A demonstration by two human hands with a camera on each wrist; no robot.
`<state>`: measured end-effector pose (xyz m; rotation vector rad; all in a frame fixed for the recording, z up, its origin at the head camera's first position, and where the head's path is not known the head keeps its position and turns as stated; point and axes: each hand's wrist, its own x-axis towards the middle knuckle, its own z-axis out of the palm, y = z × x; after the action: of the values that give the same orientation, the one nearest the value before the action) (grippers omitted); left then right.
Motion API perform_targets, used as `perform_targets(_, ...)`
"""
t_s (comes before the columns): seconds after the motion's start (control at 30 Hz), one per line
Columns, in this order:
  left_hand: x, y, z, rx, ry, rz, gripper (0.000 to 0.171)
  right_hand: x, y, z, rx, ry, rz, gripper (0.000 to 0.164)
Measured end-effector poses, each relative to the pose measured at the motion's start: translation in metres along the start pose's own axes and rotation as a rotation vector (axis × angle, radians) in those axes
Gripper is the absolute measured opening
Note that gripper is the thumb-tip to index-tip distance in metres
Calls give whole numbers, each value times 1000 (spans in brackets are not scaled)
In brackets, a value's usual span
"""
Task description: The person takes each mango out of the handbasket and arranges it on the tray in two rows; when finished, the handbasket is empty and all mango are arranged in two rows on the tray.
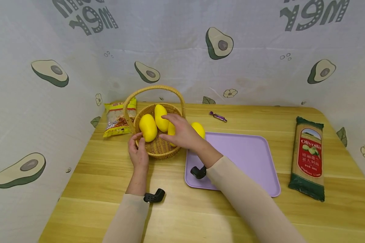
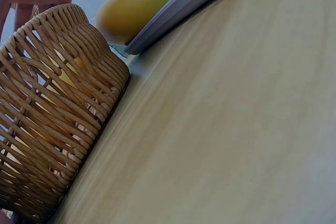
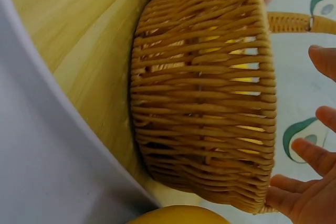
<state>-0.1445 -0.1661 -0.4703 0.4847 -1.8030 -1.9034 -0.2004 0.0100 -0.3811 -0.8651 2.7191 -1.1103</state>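
Note:
A wicker basket (image 1: 162,153) with a tall arched handle stands on the table, holding yellow mangoes. One mango (image 1: 148,128) lies at its left side, another mango (image 1: 161,118) behind it, and a third mango (image 1: 171,133) is partly hidden by my right hand. My left hand (image 1: 139,153) grips the basket's left rim, thumb toward the inside. Over the right side of the basket, my right hand (image 1: 182,133) has its fingers spread and holds nothing; in the right wrist view its fingers (image 3: 313,156) are beside the rim. A further mango (image 1: 198,129) sits by the tray's back left corner.
The lilac tray (image 1: 243,158) lies right of the basket. A yellow snack bag (image 1: 118,118) is behind the basket's left side. A purple-wrapped candy (image 1: 218,116) lies at the back, and a pack of pasta (image 1: 308,158) at the right. Patterned cloth hangs around the table.

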Motion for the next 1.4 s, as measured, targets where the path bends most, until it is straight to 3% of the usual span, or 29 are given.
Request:
perform_targets(0.2, 0, 1, 0, 14, -4, -8, 27, 11, 1, 5, -90, -75, 30, 77)
perform_targets(0.37, -1, 1, 1, 20, 0, -10, 27, 11, 1, 6, -79, -127, 63, 79)
perform_targets(0.8, 3, 2, 2, 22, 15, 0, 27, 7, 1, 3, -136, -287, 22, 76)
perform_targets(0.97, 3, 0, 1, 17, 16, -7, 27, 9, 3, 11, -181, -289, -15, 75)
perform_targets(1.4, 2, 1, 2, 7, 19, -4, 27, 12, 2, 27, -335, -196, -53, 75)
